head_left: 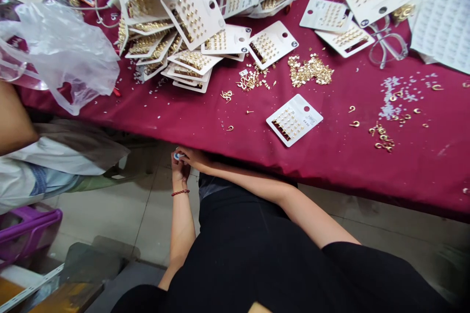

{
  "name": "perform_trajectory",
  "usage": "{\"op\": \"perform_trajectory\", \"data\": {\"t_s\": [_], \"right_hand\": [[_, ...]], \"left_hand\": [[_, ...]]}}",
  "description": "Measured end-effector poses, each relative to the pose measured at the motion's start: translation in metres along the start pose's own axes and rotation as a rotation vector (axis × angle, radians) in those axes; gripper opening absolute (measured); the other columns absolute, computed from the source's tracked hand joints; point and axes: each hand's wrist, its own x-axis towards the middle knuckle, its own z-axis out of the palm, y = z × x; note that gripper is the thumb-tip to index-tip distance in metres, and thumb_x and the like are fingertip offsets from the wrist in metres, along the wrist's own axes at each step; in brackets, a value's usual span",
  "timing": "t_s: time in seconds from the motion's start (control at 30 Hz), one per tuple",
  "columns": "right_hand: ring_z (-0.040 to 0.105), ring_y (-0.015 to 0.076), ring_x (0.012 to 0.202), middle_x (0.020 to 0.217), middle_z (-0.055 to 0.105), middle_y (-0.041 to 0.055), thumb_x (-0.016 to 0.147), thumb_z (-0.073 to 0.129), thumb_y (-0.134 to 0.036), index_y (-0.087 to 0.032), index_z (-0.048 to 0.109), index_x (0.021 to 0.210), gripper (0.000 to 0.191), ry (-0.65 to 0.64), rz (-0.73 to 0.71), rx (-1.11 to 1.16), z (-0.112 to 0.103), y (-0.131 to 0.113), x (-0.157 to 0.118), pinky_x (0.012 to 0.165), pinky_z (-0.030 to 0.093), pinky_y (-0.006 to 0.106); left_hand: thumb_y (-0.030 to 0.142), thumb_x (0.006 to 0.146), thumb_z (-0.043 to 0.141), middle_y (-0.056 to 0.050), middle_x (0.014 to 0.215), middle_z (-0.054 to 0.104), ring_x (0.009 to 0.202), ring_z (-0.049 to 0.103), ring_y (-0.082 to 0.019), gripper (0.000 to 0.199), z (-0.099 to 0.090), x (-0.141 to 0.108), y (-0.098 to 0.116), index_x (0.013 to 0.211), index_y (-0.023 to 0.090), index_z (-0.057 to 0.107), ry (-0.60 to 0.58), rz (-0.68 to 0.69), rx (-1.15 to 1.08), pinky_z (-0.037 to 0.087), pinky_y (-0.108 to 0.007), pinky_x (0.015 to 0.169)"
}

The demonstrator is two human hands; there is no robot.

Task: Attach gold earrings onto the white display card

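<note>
Below the table's front edge, both my hands meet over the floor. My left hand (179, 170), with a red bead bracelet on the wrist, is closed around a small round white-and-blue object (178, 155). The fingers of my right hand (194, 157) are closed on that object from the other side. Its exact kind is too small to tell. On the table, right of my hands, lies a white earring card (299, 122) with rows of gold earrings. A few loose gold hook-shaped pieces (230, 128) lie nearer the edge.
The table has a dark red cloth (205, 127). Stacked earring cards (157, 49) and a clear plastic bag (73, 54) are at left. Gold pieces (312, 71), eyeglasses (389, 49) and small clear bits (391, 93) lie at right. Another person's arm (14, 120) and a purple stool (29, 230) are at far left.
</note>
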Motion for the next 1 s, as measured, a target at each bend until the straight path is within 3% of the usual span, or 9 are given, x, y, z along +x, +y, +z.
{"op": "perform_trajectory", "data": {"t_s": [0.1,0.33,0.47,0.6,0.77,0.83,0.93,1.0], "right_hand": [[0.062,0.0114,0.09,0.097,0.07,0.0046,0.088,0.055,-0.011,-0.014,0.064,0.095,0.011,0.022,0.058,0.039,0.001,0.006,0.004,0.088,0.044,0.024],[0.061,0.0115,0.088,0.098,0.069,0.0068,0.092,0.054,-0.018,-0.013,0.063,0.096,0.011,0.048,0.127,0.089,0.006,0.009,0.005,0.084,0.044,0.024],[0.061,0.0136,0.095,0.103,0.07,0.0067,0.09,0.054,-0.013,-0.015,0.066,0.092,0.013,0.026,0.104,0.088,-0.001,0.004,0.0,0.092,0.043,0.027],[0.056,0.015,0.118,0.127,0.063,0.0063,0.091,0.051,-0.014,-0.02,0.067,0.107,0.023,0.032,0.063,0.12,-0.008,-0.004,-0.018,0.107,0.036,0.03],[0.046,0.0209,0.131,0.138,0.054,0.0179,0.098,0.037,-0.018,-0.009,0.056,0.128,0.037,0.131,0.222,0.167,-0.015,0.0,-0.027,0.117,0.024,0.043],[0.05,0.0183,0.127,0.135,0.057,0.0142,0.099,0.034,-0.021,-0.011,0.055,0.128,0.037,0.108,0.26,0.225,-0.015,0.004,-0.023,0.116,0.028,0.04],[0.059,0.0154,0.114,0.123,0.064,0.009,0.099,0.038,-0.031,-0.015,0.055,0.128,0.037,0.004,0.3,0.338,-0.013,0.008,-0.018,0.106,0.044,0.034],[0.064,0.0157,0.101,0.114,0.067,0.0067,0.094,0.052,-0.039,-0.016,0.051,0.131,0.044,-0.084,0.326,0.403,-0.012,0.009,-0.024,0.09,0.055,0.031]], "left_hand": [[0.035,0.093,0.058,-0.009,0.124,0.059,0.106,0.061,-0.021,0.032,-0.004,0.004,-0.006,0.121,0.019,0.058,0.037,0.061,-0.019,0.054,-0.041,0.089],[0.035,0.093,0.058,-0.009,0.124,0.06,0.106,0.061,-0.022,0.033,-0.007,0.006,-0.01,0.121,0.019,0.057,0.03,0.117,-0.012,0.054,-0.042,0.089],[0.036,0.093,0.058,-0.009,0.124,0.059,0.106,0.061,-0.021,0.033,-0.006,0.009,-0.01,0.121,0.018,0.057,0.025,0.118,0.012,0.054,-0.042,0.089],[0.036,0.093,0.057,-0.01,0.124,0.059,0.106,0.061,-0.021,0.033,-0.006,0.01,-0.006,0.121,0.018,0.057,0.025,0.115,0.047,0.054,-0.042,0.089],[0.036,0.093,0.058,-0.01,0.124,0.059,0.106,0.061,-0.021,0.033,-0.005,0.005,0.003,0.122,0.019,0.057,0.05,0.076,0.16,0.054,-0.042,0.089],[0.036,0.094,0.057,-0.01,0.124,0.059,0.105,0.062,-0.021,0.035,-0.001,0.002,0.008,0.123,0.017,0.056,0.042,0.045,0.247,0.055,-0.043,0.088],[0.035,0.09,0.062,-0.008,0.116,0.062,0.1,0.063,-0.02,0.034,0.008,-0.003,0.023,0.117,0.015,0.058,-0.027,-0.013,0.42,0.056,-0.04,0.085],[0.034,0.071,0.081,-0.005,0.101,0.066,0.096,0.062,-0.021,0.04,0.016,-0.01,0.042,0.101,0.016,0.063,-0.104,-0.044,0.549,0.055,-0.037,0.085]]}}
